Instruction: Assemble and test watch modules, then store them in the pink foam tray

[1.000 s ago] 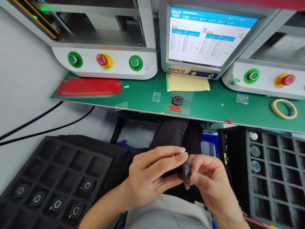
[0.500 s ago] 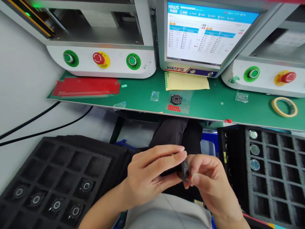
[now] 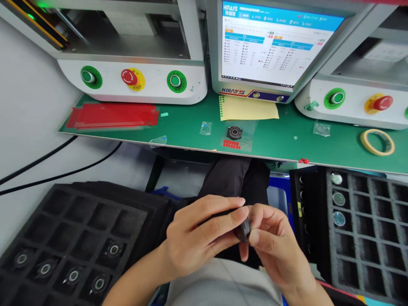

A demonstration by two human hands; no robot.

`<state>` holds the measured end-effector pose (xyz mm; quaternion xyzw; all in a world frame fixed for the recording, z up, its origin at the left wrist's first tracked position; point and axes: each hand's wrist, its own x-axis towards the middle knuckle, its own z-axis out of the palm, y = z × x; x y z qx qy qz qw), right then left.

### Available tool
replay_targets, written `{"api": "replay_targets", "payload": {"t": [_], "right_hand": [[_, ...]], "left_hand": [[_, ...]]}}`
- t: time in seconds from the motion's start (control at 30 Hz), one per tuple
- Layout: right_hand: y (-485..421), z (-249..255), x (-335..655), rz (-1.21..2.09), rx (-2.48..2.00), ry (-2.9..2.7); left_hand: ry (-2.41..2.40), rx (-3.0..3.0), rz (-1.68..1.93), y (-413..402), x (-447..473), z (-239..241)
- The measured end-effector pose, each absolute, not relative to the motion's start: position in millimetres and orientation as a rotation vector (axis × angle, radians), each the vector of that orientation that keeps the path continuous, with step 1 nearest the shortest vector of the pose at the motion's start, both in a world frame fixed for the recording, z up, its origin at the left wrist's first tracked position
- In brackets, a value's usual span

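Above my lap, a dark round watch case (image 3: pixel 245 229) is seen edge-on. My left hand (image 3: pixel 202 238) grips it, fingers stretched along its far side and the thumb below. My right hand (image 3: pixel 274 242) is closed at the case's right side, thumb and index finger pressed against it; whatever lies under those fingertips is hidden. Beyond the hands, another watch case (image 3: pixel 235 132) lies face down on a clear film on the green bench, just above a patch of small red stickers (image 3: pixel 231 144).
At left, a black foam tray (image 3: pixel 92 221) holds several watch cases. On the right, another foam tray (image 3: pixel 360 229) holds round glassy discs. Red strips (image 3: pixel 114 115), a yellow sheet (image 3: pixel 247 108) and a tape roll (image 3: pixel 378 142) lie on the green bench (image 3: pixel 188 142) below the monitor (image 3: pixel 280 46).
My right thumb and index finger have moved left, up against the watch case. A small red bit that showed at the right fingertips is no longer visible. The view has shifted slightly.
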<state>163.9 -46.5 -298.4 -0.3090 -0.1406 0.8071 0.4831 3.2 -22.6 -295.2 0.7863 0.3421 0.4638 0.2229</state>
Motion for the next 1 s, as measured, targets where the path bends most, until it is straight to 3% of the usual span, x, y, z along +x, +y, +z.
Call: {"api": "replay_targets", "payload": {"t": [0.3,0.47,0.7,1.0], "right_hand": [[-52,-299,159,1.967,-0.742,-0.241],[-48,-300,167,1.949,-0.648,-0.299],[-44,-299,188,1.659,-0.806,-0.367],[-49,-300,190,1.484,-0.817,-0.513]], "left_hand": [[0.831,1.997,1.280,-19,2,-303],[0.751,1.246,1.124,-15,3,-306],[0.552,0.483,0.918,-10,9,-307],[0.685,0.631,0.985,-15,21,-320]]}}
